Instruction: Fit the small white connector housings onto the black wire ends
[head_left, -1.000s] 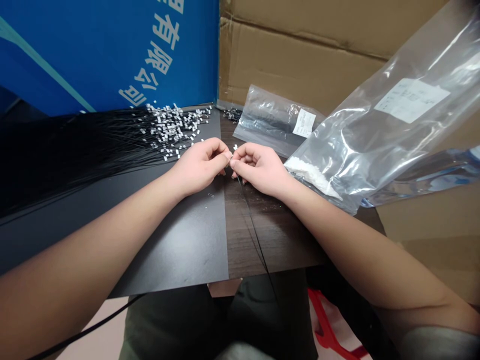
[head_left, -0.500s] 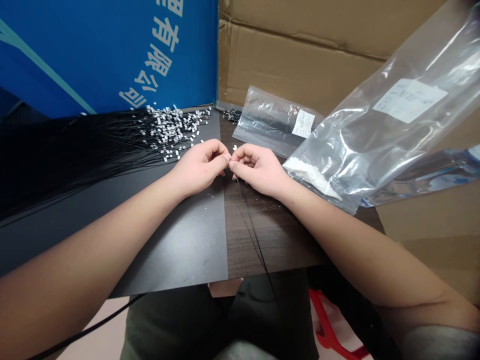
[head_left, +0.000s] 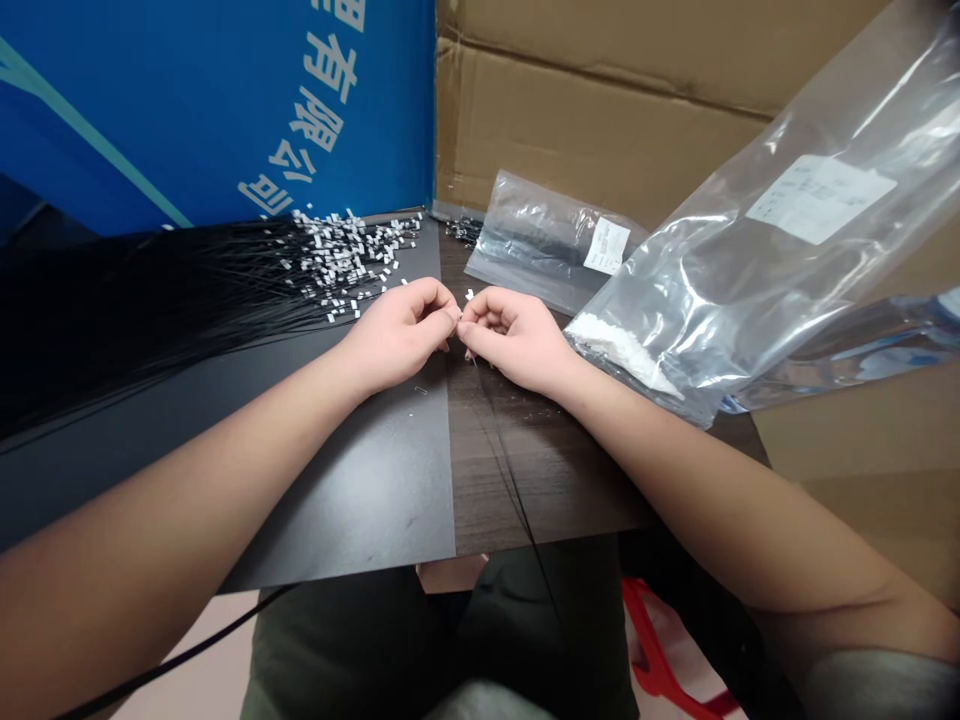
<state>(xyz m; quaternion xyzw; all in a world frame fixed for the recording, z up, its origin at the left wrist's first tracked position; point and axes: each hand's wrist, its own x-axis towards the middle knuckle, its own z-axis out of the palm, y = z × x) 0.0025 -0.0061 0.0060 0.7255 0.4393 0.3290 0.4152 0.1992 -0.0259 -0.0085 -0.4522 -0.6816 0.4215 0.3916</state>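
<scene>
Meeting the left hand (head_left: 401, 335), pinched closed with any contents hidden, the closer right hand (head_left: 517, 335) seems to grip a thin black wire (head_left: 530, 528) slanting near and rightward across the table (head_left: 577, 470).

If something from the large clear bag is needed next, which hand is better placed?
The right hand, probably: it lies close to the bag, while the left hand is farther away. Both hands seem to pinch something small.
</scene>
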